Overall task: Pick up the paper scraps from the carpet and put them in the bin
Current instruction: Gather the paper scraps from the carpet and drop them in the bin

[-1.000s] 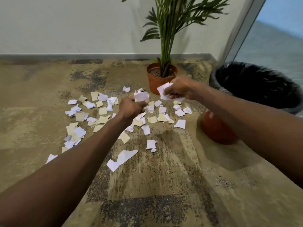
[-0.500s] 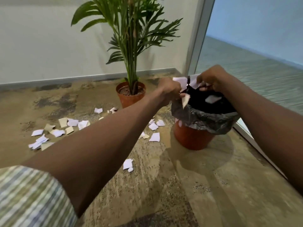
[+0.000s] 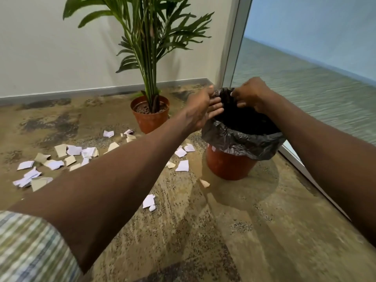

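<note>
**Hands over the bin, scraps on the carpet**

Both hands hang above the mouth of the bin (image 3: 232, 165), an orange-brown tub lined with a black plastic bag (image 3: 244, 139) whose edge is folded down over the rim. The left hand (image 3: 201, 107) is over the near-left part of the opening, fingers stretched out towards the right and loosely spread, with no paper visible in them. The right hand (image 3: 249, 94) is over the far side of the opening with its fingers curled downward; whether it grips anything cannot be told (the fingertips are blurred and lost against the dark bag). The two hands are close together, nearly touching.

Paper scraps (image 3: 71, 153), white and tan, lie scattered on the mottled brown carpet (image 3: 203, 231) to the left of the bin, most of them in a loose cluster further left. A few scraps sit just beside the bin's base, and one small tan piece (image 3: 204, 183) lies in front of it.

A potted plant (image 3: 150, 115) in a terracotta-coloured pot stands behind the scraps near the wall, left of the bin. A striped sleeve (image 3: 30, 251) shows at the lower left corner.
</note>
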`<state>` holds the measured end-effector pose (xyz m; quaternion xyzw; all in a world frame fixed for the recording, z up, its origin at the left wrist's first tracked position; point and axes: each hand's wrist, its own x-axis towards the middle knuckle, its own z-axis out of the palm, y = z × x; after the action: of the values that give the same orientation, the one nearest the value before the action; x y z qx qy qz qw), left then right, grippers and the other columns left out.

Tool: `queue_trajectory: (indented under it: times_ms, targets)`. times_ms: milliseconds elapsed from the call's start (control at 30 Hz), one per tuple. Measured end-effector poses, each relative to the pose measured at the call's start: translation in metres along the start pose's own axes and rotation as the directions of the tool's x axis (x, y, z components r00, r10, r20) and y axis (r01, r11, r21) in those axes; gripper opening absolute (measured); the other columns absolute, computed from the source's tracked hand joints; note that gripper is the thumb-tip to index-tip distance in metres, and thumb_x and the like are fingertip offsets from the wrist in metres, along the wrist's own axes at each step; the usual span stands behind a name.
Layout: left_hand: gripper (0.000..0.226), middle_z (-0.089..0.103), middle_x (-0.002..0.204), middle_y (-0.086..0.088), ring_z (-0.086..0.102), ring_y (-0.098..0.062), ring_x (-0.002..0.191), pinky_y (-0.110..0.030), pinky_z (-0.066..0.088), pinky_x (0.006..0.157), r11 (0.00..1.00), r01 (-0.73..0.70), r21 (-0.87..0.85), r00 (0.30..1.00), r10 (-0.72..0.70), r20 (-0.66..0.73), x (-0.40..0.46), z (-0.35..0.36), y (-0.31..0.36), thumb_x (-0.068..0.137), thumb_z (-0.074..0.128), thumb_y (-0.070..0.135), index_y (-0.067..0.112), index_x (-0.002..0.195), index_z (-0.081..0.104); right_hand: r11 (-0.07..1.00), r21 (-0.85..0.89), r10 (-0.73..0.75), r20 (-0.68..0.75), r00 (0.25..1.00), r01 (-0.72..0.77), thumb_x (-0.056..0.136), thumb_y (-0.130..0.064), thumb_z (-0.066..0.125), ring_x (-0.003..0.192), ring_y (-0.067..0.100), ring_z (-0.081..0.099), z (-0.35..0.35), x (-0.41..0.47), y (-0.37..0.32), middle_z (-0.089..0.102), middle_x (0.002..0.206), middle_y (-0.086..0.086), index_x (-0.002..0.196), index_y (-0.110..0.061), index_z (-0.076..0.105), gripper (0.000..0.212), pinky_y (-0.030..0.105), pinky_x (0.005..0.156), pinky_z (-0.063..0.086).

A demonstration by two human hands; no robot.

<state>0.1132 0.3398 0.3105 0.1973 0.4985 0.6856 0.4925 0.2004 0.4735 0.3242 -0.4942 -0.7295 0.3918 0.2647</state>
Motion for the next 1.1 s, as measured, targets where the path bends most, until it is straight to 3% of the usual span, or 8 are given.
queue_trajectory:
  times_ms: [133,367,533,633,767,867,967,1100]
  targets:
    - [0.018,0.064,0.082,-0.008,0.062,-0.018,0.072,-0.026,0.058,0.071,0.997,-0.041,0.067,0.992,0.048,-0.113,-0.006,-0.044,-0.015,0.1,0.05,0.015,0.007,0.09,0.061,0.98,0.09,-0.182,0.077,0.98,0.175,0.08,0.004,0.067,0.061,0.023,0.068,0.022,-0.018,-0.008,0.066,0.073,0.017,0.076,0.004,0.069,0.004,0.03,0.062,0.061]
    - [0.014,0.06,0.096,-0.018,0.058,-0.023,0.073,-0.03,0.053,0.061,0.933,0.111,0.341,0.948,0.003,-0.317,-0.037,-0.163,-0.066,0.096,0.051,0.004,-0.004,0.094,0.062,0.913,0.141,-0.408,0.373,0.833,0.384,0.091,0.003,0.061,0.061,0.023,0.067,0.102,-0.064,-0.008,0.069,0.079,0.023,0.094,0.011,0.068,0.011,0.03,0.064,0.061]
    - [0.017,0.067,0.097,-0.02,0.062,-0.026,0.08,-0.038,0.056,0.07,0.832,0.269,0.486,0.869,0.008,-0.494,-0.078,-0.246,-0.118,0.095,0.055,0.009,0.0,0.093,0.069,0.872,-0.254,-0.177,0.635,0.752,0.419,0.089,-0.002,0.06,0.073,0.033,0.072,0.17,-0.068,0.053,0.073,0.086,0.025,0.089,0.008,0.072,0.015,0.037,0.068,0.059]
    - [0.031,0.067,0.116,-0.018,0.064,-0.031,0.1,-0.043,0.052,0.093,0.581,0.4,0.709,0.796,0.163,-0.583,-0.1,-0.283,-0.144,0.092,0.059,0.02,0.003,0.118,0.066,0.656,-0.553,0.016,0.69,0.723,0.514,0.089,-0.007,0.058,0.092,0.032,0.07,0.194,-0.066,0.101,0.071,0.108,0.021,0.11,0.004,0.068,0.025,0.038,0.08,0.058]
    - [0.069,0.029,0.152,-0.025,0.026,-0.043,0.141,-0.054,0.023,0.115,0.317,0.688,0.652,0.549,0.361,-0.754,-0.129,-0.313,-0.176,0.085,0.064,0.036,0.01,0.142,0.036,0.473,-0.688,0.195,0.691,0.696,0.55,0.096,-0.014,0.051,0.095,0.024,0.06,0.21,-0.079,0.154,0.06,0.125,0.017,0.133,0.003,0.046,0.041,0.034,0.079,0.052]
    - [0.105,-0.004,0.16,-0.027,-0.001,-0.049,0.145,-0.067,0.008,0.114,0.455,0.831,0.319,0.243,0.218,-0.945,-0.144,-0.323,-0.191,0.074,0.071,0.054,0.015,0.152,0.013,0.383,-0.805,0.348,0.58,0.736,0.454,0.095,-0.016,0.046,0.111,0.033,0.055,0.224,-0.09,0.176,0.05,0.135,0.022,0.144,0.005,0.028,0.056,0.043,0.092,0.05]
    - [0.111,-0.01,0.158,-0.028,-0.007,-0.05,0.145,-0.067,0.003,0.115,0.604,0.797,0.001,0.049,-0.064,-0.997,-0.147,-0.33,-0.198,0.073,0.068,0.06,0.012,0.153,0.008,0.359,-0.79,0.256,0.596,0.762,0.497,0.095,-0.014,0.042,0.12,0.041,0.052,0.243,-0.098,0.172,0.051,0.132,0.026,0.128,0.004,0.05,0.038,0.042,0.098,0.047]
    - [0.1,-0.001,0.157,-0.033,-0.002,-0.052,0.144,-0.065,0.001,0.115,0.53,0.824,0.2,0.211,0.042,-0.977,-0.134,-0.326,-0.22,0.081,0.055,0.065,0.002,0.149,0.016,0.614,-0.534,-0.006,0.733,0.68,0.581,0.087,-0.008,0.053,0.095,0.035,0.066,0.276,-0.1,0.139,0.068,0.088,0.02,0.081,0.005,0.066,0.019,0.032,0.07,0.051]
